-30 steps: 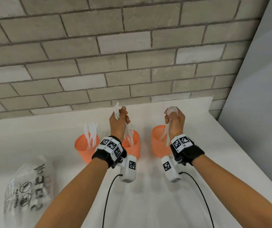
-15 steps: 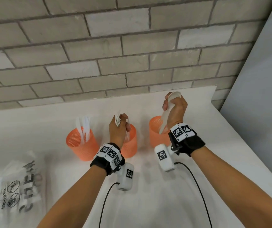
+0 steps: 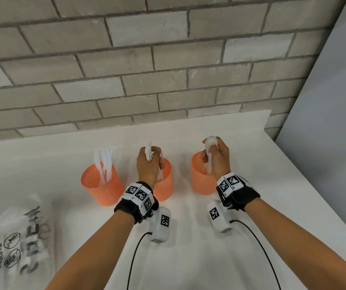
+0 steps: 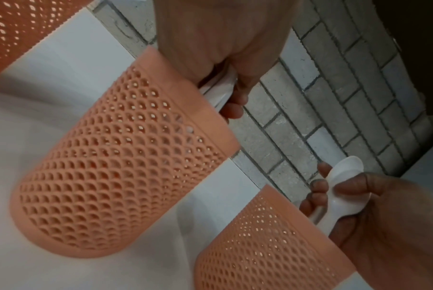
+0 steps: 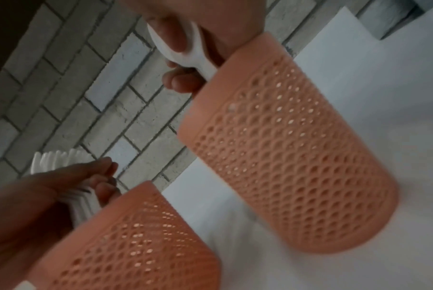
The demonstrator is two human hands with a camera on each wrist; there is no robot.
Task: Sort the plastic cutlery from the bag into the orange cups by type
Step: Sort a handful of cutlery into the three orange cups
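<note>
Three orange mesh cups stand in a row on the white counter. White knives (image 3: 103,164) stick up from the left cup (image 3: 102,186). Over the middle cup (image 3: 163,183) my left hand (image 3: 150,162) grips a bundle of white forks (image 3: 148,152), their handles reaching down into the cup. My right hand (image 3: 216,158) holds white spoons (image 3: 209,143) over the right cup (image 3: 200,176), handles inside it. The left wrist view shows the middle cup (image 4: 126,157) and the spoons (image 4: 344,188). In the right wrist view are the right cup (image 5: 292,145), the spoons (image 5: 183,51) and the forks (image 5: 59,159).
A crumpled clear plastic bag (image 3: 15,241) with printed warnings lies at the counter's near left. A grey brick wall (image 3: 147,70) runs behind the cups. A grey panel (image 3: 331,122) stands beyond the counter's right edge. Cables hang from both wrist cameras.
Both hands have come down over their cups, the forks over the middle one and the spoons over the right one. The view has tilted down slightly.
</note>
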